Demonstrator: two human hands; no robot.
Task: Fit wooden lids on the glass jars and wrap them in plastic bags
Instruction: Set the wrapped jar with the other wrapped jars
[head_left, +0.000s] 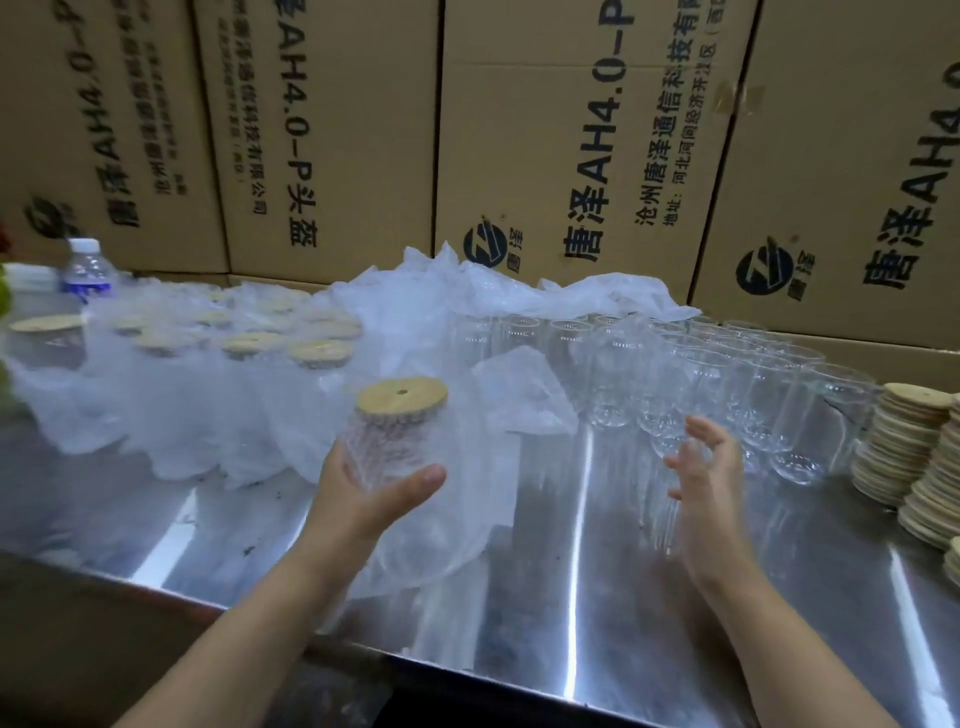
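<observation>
Glass under thin plastic: the left hand (363, 493) curls round a bagged jar (395, 441), its long axis near upright above the worktop (571, 597), wooden lid (401, 396) on top. The right hand (706, 473), fingers spread and holding nothing, hovers apart to the jar's right, nearer the bare jars (727, 379) and stacked lids (904, 441). Far left stand wrapped jars (249, 343).

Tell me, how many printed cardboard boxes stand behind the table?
4, in a row behind the table: far-left box, left-middle box, right-middle box, far-right box. More may be hidden below or outside the view.
</observation>
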